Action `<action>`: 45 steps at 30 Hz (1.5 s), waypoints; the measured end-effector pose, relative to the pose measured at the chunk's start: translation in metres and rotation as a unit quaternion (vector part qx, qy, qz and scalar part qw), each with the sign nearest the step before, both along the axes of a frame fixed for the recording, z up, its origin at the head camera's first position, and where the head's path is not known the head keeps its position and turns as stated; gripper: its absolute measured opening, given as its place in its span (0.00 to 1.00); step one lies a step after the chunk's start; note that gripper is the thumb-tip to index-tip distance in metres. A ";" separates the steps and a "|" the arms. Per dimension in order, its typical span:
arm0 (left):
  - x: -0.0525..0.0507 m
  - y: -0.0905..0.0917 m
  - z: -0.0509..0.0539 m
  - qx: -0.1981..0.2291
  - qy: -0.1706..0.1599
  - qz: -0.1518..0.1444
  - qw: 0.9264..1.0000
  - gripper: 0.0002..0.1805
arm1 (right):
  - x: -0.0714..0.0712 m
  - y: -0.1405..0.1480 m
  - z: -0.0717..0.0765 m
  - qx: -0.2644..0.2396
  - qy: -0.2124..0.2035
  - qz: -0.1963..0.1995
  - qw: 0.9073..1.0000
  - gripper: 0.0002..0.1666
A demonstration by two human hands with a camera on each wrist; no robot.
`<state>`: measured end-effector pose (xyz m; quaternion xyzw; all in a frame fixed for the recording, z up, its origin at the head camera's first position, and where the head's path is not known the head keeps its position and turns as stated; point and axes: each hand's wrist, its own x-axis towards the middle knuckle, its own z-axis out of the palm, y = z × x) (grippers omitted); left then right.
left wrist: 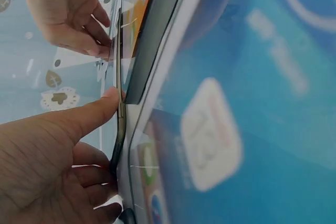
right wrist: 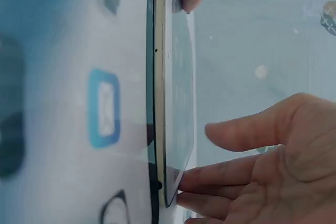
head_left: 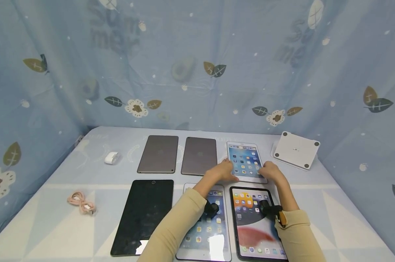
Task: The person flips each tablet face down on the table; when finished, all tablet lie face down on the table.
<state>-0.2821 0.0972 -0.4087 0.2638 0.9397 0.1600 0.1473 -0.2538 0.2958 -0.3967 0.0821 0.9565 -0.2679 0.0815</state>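
Observation:
A small white tablet (head_left: 244, 160) with a lit blue home screen lies at the back right of the table. My left hand (head_left: 222, 171) is at its lower left edge; the left wrist view puts the thumb (left wrist: 97, 111) against a tablet edge, with the other fingers beside it. On the opposite side, my right hand (head_left: 272, 171) touches the lower right edge. Fingers (right wrist: 220, 174) meet the tablet's edge in the right wrist view, while the thumb stays apart from it. Below my forearms are a larger white tablet (head_left: 205, 236) and a black-framed tablet (head_left: 253, 222), both lit.
Two grey tablets, one at left (head_left: 158, 154) and one at right (head_left: 199, 154), lie face down at the back. A dark-screened tablet (head_left: 145, 214) is front left. Farther left are a white charger (head_left: 111, 158) and pink cable (head_left: 82, 203). A white stand (head_left: 296, 150) sits back right, before a curtain (head_left: 197, 72).

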 end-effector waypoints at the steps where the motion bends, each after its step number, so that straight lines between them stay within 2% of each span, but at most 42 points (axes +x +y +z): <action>1: 0.000 -0.001 0.000 -0.004 0.000 0.001 1.000 0.44 | 0.000 0.000 0.001 -0.020 -0.002 -0.005 1.000 0.25; 5: 0.000 -0.004 0.002 -0.010 -0.005 0.000 1.000 0.42 | 0.000 0.003 0.008 -0.098 -0.008 -0.020 0.995 0.31; 7: 0.000 -0.005 0.004 -0.008 -0.002 -0.011 1.000 0.35 | 0.001 0.005 0.014 -0.134 -0.003 -0.022 0.991 0.31; 11: -0.002 -0.003 0.008 0.009 -0.003 -0.026 1.000 0.23 | 0.002 0.011 0.027 -0.197 0.013 -0.001 0.980 0.30; 14: -0.002 0.001 0.009 0.015 -0.011 -0.032 0.999 0.23 | 0.005 0.016 0.034 -0.235 0.027 0.015 0.971 0.30; 18: 0.001 0.009 0.006 0.011 -0.015 -0.042 0.999 0.30 | 0.011 0.021 0.040 -0.246 0.041 0.016 0.968 0.30; 20: 0.003 0.013 0.004 0.009 -0.017 -0.049 0.999 0.31 | 0.014 0.023 0.042 -0.236 0.043 0.012 0.971 0.30; 27: 0.010 0.024 0.002 0.027 -0.029 -0.052 0.998 0.29 | 0.023 0.022 0.050 -0.192 0.078 0.015 0.978 0.29; 32: 0.008 0.025 0.002 0.056 -0.053 -0.073 0.994 0.28 | 0.028 0.017 0.057 -0.191 0.093 0.021 0.977 0.29; 36: 0.002 0.020 0.004 0.099 -0.089 -0.079 0.988 0.31 | 0.029 0.007 0.060 -0.225 0.109 0.043 0.967 0.28; 39: -0.003 0.014 0.008 0.146 -0.124 -0.066 0.979 0.33 | 0.026 -0.001 0.058 -0.255 0.114 0.086 0.956 0.28; 42: -0.007 0.008 0.014 0.213 -0.155 -0.042 0.964 0.31 | 0.019 -0.005 0.051 -0.278 0.092 0.136 0.947 0.30; 45: -0.012 0.001 0.022 0.280 -0.171 -0.029 0.944 0.29 | 0.011 -0.008 0.041 -0.304 0.040 0.179 0.935 0.34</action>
